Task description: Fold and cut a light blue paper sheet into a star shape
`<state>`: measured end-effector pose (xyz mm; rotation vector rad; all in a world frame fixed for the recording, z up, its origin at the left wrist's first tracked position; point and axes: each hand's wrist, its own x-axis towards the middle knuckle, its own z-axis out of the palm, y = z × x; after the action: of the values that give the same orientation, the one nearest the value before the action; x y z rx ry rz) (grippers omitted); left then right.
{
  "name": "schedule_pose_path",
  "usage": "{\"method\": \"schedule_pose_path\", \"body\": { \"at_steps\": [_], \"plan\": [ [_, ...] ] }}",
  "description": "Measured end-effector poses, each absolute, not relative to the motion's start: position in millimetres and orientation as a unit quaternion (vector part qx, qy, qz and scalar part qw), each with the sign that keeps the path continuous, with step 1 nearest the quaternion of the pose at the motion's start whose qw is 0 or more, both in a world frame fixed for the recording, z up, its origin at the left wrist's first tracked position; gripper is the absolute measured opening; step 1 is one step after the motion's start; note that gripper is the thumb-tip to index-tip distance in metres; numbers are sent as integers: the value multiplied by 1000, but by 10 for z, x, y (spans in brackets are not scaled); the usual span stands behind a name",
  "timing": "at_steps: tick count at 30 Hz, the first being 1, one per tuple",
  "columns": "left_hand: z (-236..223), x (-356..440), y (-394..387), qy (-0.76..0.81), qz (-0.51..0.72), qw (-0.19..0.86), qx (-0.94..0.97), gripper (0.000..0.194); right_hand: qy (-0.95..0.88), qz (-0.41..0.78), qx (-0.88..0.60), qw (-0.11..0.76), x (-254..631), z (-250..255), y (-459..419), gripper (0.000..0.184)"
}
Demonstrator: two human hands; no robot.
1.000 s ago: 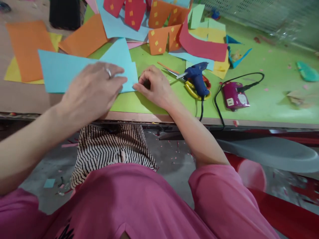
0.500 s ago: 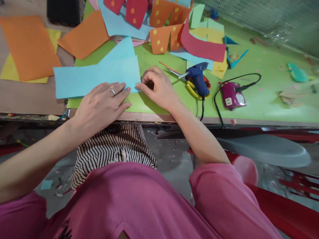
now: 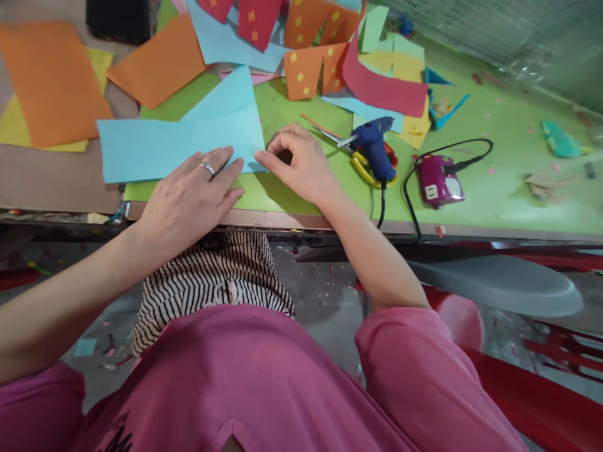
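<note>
Blue paper lay near the edge of the bench, left of centre, a peaked part rising on its far side. I saw the left hand spread flat over its near edge, its grip open. The right hand had thumb and curled finger at the near right corner; I could not tell whether that grip pinched the sheet.

I judged that uneven pressure could skew or crease the paper, and a dragging left palm could pull it off line. Right of the hands, a glue gun lay over scissors whose blades pointed towards the right hand; a sideways reach might have met them. The gun's black cord ran over the near edge, where the forearm could snag it and drag the gun.

The purple box had pale markings too small to read. Black lettering on the pink shirt was cut off, and I made out no brand.
</note>
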<state>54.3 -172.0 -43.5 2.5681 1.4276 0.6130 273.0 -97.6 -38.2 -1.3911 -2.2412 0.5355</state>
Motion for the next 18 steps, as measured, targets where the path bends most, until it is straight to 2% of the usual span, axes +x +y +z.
{"method": "schedule_pose_path", "body": {
  "at_steps": [11, 18],
  "plan": [
    [-500, 525, -1731, 469, 225, 64, 852, 47, -826, 169, -489, 223, 2770, -443, -962, 28],
    [-462, 540, -1714, 477, 189, 58, 856, 46, -834, 172, -479, 211, 2768, -442, -952, 26]
  ]
}}
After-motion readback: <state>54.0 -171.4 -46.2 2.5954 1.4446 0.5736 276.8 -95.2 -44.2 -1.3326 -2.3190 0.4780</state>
